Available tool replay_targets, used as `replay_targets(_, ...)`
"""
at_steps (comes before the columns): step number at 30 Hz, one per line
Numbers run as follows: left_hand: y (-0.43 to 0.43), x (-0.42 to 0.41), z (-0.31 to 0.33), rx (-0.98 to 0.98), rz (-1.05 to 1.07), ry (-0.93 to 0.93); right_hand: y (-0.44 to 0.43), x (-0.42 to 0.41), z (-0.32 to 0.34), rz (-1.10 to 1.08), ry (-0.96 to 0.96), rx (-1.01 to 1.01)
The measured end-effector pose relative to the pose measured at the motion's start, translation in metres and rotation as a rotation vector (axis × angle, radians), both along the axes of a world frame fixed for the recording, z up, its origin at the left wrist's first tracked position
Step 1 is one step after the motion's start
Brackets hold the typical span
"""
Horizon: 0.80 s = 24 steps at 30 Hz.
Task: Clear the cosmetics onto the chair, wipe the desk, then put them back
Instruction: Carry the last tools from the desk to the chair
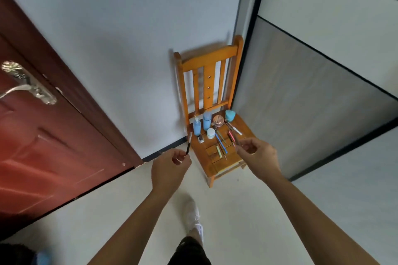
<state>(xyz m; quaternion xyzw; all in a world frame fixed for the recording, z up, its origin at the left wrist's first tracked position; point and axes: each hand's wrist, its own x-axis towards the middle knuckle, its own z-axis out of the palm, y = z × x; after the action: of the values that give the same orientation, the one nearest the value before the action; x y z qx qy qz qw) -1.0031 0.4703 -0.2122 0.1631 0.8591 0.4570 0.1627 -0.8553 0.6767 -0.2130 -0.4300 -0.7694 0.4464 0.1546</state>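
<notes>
The white wall point(118, 38) fills the most of my view. A dark red door point(53, 135) stands on the left and a grey partition point(312, 103) on the right. Below is the pale floor point(107, 211).

In the corner between wall and partition stands the wooden chair point(207, 60), its back against the wall. Nothing lies on the floor between me and the chair; only my white shoe point(192, 215) is there, well before it.

My left hand point(170, 168) is beside the left edge of the seat. Its thumb and fingers are closed on a thin dark brush point(189, 143), which points up. My right hand point(258, 155) is over the right front part of the seat and pinches a thin dark stick point(236, 140); what it is, I cannot tell.

The cosmetics are on the seat. At the back stand a blue pump bottle point(196, 126), a tall blue bottle point(207, 120), a copper compact point(218, 120) and a teal jar point(230, 115). Before them are a small white jar point(210, 133) and a small glass bottle point(201, 139). Several pencils point(220, 142) lie in the middle, close to each other.
</notes>
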Motion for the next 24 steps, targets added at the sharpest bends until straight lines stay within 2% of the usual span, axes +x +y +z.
replay_targets(4, 0.075, -0.044, -0.020, -0.028, -0.054, -0.101, 0.059, -0.031, -0.012, -0.102, -0.083, -0.025)
replay_targets(11, 0.165, -0.097, -0.059, -0.206, -0.146, -0.146, 0.132, -0.075, -0.052, -0.211, -0.129, -0.133)
replay_targets(15, 0.194, -0.101, -0.094, -0.264, -0.058, -0.161, 0.166, -0.095, -0.102, -0.121, -0.216, -0.220)
replay_targets(24, 0.232, -0.060, -0.175, -0.384, 0.295, -0.346, 0.253, -0.112, -0.201, 0.140, -0.425, -0.330)
